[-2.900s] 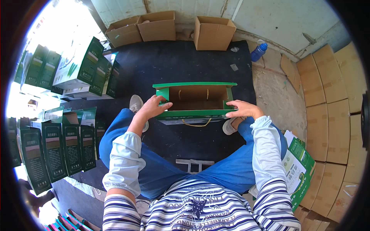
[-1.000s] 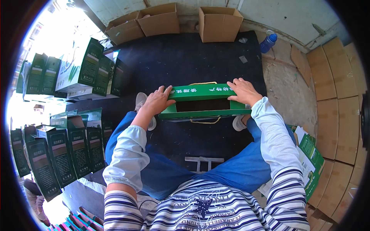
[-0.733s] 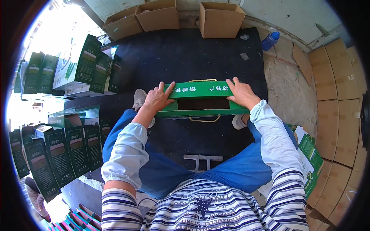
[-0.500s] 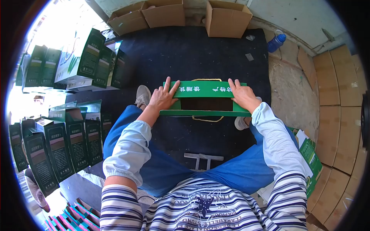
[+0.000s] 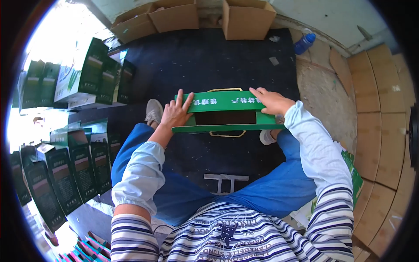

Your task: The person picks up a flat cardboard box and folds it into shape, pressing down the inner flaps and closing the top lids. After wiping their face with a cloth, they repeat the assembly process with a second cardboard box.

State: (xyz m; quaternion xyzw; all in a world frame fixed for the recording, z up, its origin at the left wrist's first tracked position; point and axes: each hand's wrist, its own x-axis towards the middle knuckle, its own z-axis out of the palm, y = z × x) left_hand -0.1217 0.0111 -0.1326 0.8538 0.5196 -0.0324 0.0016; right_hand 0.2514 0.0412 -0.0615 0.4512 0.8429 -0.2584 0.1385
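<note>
A green cardboard gift box (image 5: 224,107) with white printed characters stands between my knees, seen from above. Its far flap and near flap are parted, showing a dark opening between them. At the left end, my left hand (image 5: 174,115) grips the box, two fingers stretched over the far flap. My right hand (image 5: 275,103) is closed around the right end, fingers along that flap's edge; some of its fingers are hidden. Gold cord handles stick out on both long sides, one far cord (image 5: 224,89) and one near cord (image 5: 228,136).
Rows of upright dark green boxes (image 5: 80,172) stand at my left, with more green boxes (image 5: 94,74) farther off. Open brown cartons (image 5: 248,22) line the back wall. Stacked cartons (image 5: 371,135) rise at right. A blue bottle (image 5: 304,43) and black floor mat (image 5: 214,61) lie ahead.
My right hand has shifted its grip, its fingers now lying more sideways along the far flap. The view has turned slightly, so the box and surroundings appear farther left. My left hand stays on its end.
</note>
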